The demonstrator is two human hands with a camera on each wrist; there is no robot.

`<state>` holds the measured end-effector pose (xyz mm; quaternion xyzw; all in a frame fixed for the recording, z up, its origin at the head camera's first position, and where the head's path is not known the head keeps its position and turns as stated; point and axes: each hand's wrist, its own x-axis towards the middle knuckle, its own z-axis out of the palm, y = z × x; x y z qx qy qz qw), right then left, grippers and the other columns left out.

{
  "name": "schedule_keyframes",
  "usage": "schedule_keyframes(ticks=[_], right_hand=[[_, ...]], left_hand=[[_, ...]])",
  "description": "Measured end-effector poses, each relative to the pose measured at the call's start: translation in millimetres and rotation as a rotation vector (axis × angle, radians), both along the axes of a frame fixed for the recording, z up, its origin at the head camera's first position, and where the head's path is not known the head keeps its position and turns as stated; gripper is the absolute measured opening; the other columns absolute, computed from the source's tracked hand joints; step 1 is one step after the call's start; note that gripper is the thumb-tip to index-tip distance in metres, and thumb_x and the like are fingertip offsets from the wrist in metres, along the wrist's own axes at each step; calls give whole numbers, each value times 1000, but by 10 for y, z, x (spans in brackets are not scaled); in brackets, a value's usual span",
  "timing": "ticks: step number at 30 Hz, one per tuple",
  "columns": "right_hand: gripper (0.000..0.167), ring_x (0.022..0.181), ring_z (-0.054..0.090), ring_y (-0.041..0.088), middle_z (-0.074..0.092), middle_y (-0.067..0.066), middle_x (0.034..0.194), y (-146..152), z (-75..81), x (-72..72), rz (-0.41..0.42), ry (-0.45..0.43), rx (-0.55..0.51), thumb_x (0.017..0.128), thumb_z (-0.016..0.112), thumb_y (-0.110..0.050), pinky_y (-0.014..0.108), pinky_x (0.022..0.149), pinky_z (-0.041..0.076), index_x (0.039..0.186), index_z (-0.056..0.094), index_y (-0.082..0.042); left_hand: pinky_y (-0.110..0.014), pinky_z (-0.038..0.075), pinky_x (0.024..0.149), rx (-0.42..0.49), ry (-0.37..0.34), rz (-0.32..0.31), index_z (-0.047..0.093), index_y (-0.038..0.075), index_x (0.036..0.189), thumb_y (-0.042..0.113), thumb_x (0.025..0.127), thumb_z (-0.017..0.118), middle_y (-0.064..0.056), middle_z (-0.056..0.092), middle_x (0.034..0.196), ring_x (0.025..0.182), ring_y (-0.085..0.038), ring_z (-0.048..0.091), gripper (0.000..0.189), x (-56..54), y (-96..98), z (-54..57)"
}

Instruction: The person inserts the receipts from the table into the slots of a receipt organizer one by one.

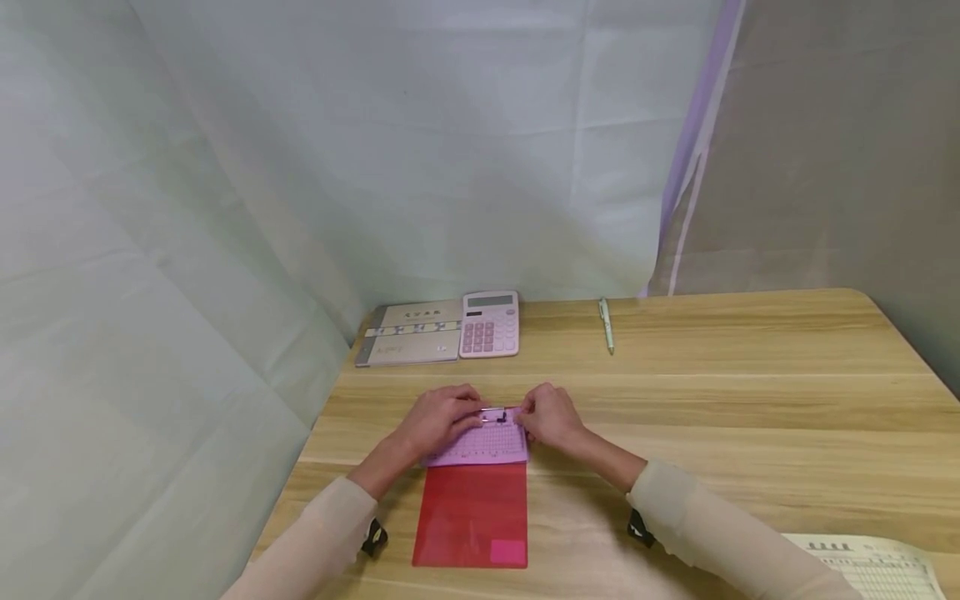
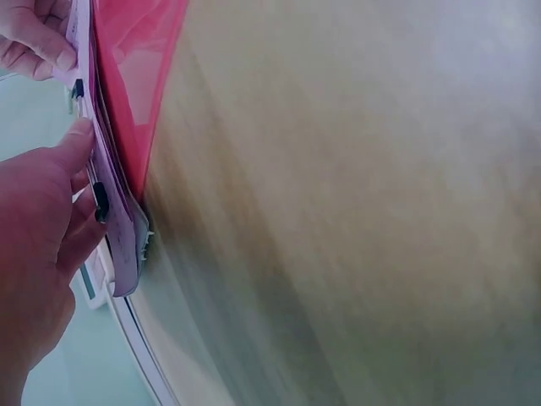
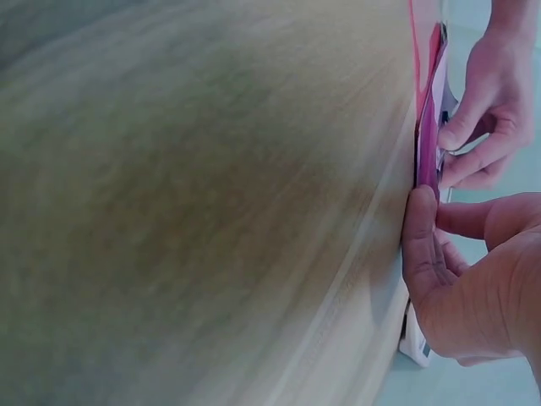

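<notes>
A red translucent folder or board (image 1: 472, 517) lies on the table, a pink label at its lower right corner. Across its upper end sit purple printed forms (image 1: 480, 450), under a metal clip with black ends (image 1: 493, 415). My left hand (image 1: 442, 417) pinches this clip; in the left wrist view, the thumb of the left hand (image 2: 42, 211) is on it beside the stacked sheets. At the upper right corner, my right hand (image 1: 553, 417) pinches the edge of the purple forms. The right wrist view shows thumb and forefinger of the right hand (image 3: 473, 279) meeting there.
Beyond the hands, a grey-beige notebook (image 1: 416, 342) lies beside a pink calculator (image 1: 490, 325). A pale pen (image 1: 606, 325) is near the table's back edge. A cream printed form pad (image 1: 870, 567) lies at the front right. Pale curtains hang behind and at left.
</notes>
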<state>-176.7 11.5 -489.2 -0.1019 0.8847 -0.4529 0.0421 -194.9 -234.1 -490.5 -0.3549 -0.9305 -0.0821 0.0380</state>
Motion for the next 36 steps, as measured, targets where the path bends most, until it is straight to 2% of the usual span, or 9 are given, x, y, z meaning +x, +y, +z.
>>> schedule_keyframes(ticks=[7,14,16,20,24,27,30,33,36], right_hand=[[20,39,56,5,60,-5,49,-8,10,22,-17,13,-2,89,83,-2,22,41,47,72,74,-3],[20,39,54,4,58,-7,47,2,2,23,0,43,9,89,81,-1,21,41,44,71,74,-4],[19,41,56,6,59,-6,49,8,11,15,8,18,4,90,81,-2,22,42,45,73,74,-4],[10,59,62,13,65,1,68,16,51,-19,21,-1,15,89,82,-3,27,56,51,89,72,-1],[15,75,58,17,64,5,84,26,101,-65,48,17,73,89,81,-3,31,68,52,100,72,2],[7,65,60,16,67,5,78,46,139,-88,94,-47,69,92,78,-4,28,59,51,94,75,1],[9,54,64,18,69,7,70,67,162,-97,134,-153,1,96,76,-4,28,50,54,90,78,2],[12,52,69,22,70,11,65,77,153,-97,141,-233,-66,97,75,-1,31,50,58,87,77,4],[13,53,71,24,70,12,63,71,120,-90,124,-238,-109,96,74,3,32,52,60,83,76,6]], left_hand=[[-40,56,99,-8,39,-25,81,16,124,31,103,72,3,70,119,112,-18,69,27,8,-14,-8],[-40,57,97,-1,57,-42,81,16,125,30,104,71,3,70,118,111,-18,69,27,4,-14,-14],[-40,57,97,6,60,-47,81,15,124,29,103,72,2,70,118,111,-18,69,27,1,-16,-14],[-41,56,99,15,51,-42,80,15,125,30,103,73,2,70,119,113,-19,69,27,6,-22,-3],[-41,55,101,5,30,-23,80,16,126,32,103,72,3,70,121,116,-19,68,29,12,-17,15],[-41,55,101,-5,21,-15,80,16,126,33,103,72,3,70,121,115,-19,68,29,15,-9,25],[-41,55,100,-10,16,-12,80,17,125,33,103,73,3,70,121,114,-19,68,29,18,-3,29],[-41,55,100,-14,14,-9,80,17,124,33,103,73,3,70,121,114,-19,68,28,22,-3,22],[-41,56,99,-13,21,-12,80,17,125,33,103,73,3,70,121,114,-18,68,28,26,-8,7]])
